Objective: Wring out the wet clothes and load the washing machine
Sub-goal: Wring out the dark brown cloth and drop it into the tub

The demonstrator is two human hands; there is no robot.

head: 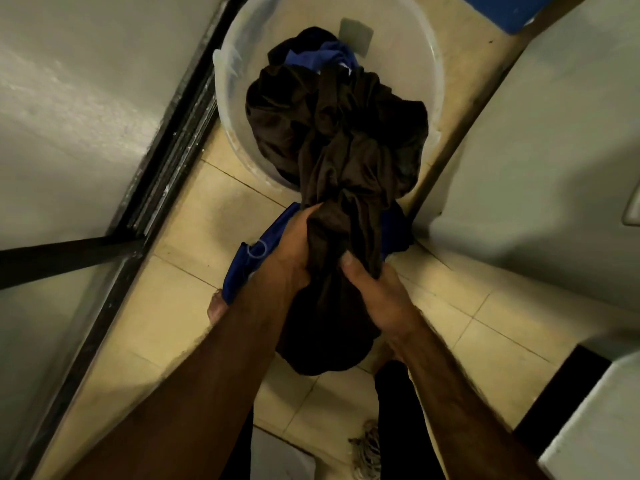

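Head view showed the left hand (294, 252) and right hand (379, 299) clenched round a bunched dark brown garment (346, 150), apparently to wring it. Its far end hung over the white tub (225, 98), likely to catch drips.

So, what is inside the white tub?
A brown garment reaches into the tub and fills most of it. Behind it, a blue cloth and a dark cloth show. The brown garment covers the tub's bottom and anything lying beneath it.
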